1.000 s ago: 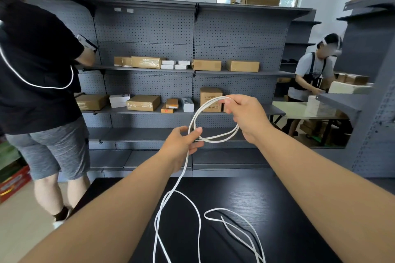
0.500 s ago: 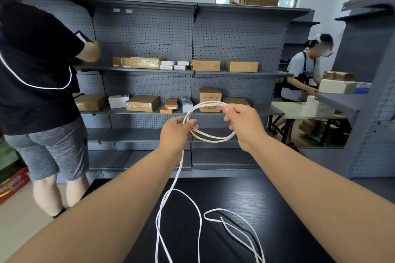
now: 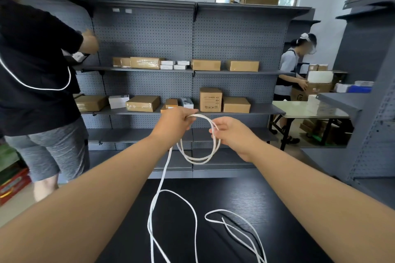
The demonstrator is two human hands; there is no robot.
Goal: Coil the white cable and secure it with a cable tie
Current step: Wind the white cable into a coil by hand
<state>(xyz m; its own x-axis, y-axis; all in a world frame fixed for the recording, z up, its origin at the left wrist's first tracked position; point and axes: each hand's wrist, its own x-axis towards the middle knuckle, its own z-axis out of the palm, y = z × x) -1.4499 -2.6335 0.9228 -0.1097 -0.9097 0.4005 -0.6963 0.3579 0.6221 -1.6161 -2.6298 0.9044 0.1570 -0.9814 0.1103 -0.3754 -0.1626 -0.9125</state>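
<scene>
Two or three loops of the white cable (image 3: 198,160) were held above the tabletop (image 3: 245,194) — pinched in the grip of the left hand (image 3: 175,123) and of the right hand (image 3: 233,134). Most was left uncoiled there; no tie was seen.

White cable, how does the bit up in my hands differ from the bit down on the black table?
The held coil is wound into neat, stacked round loops; the loose length sprawls in wide, uneven bends. The held coil hangs in the air, gripped by the left hand and pinched by the right hand; the loose length lies on the black table, untouched. Both are thin, white and joined as one run.
</scene>
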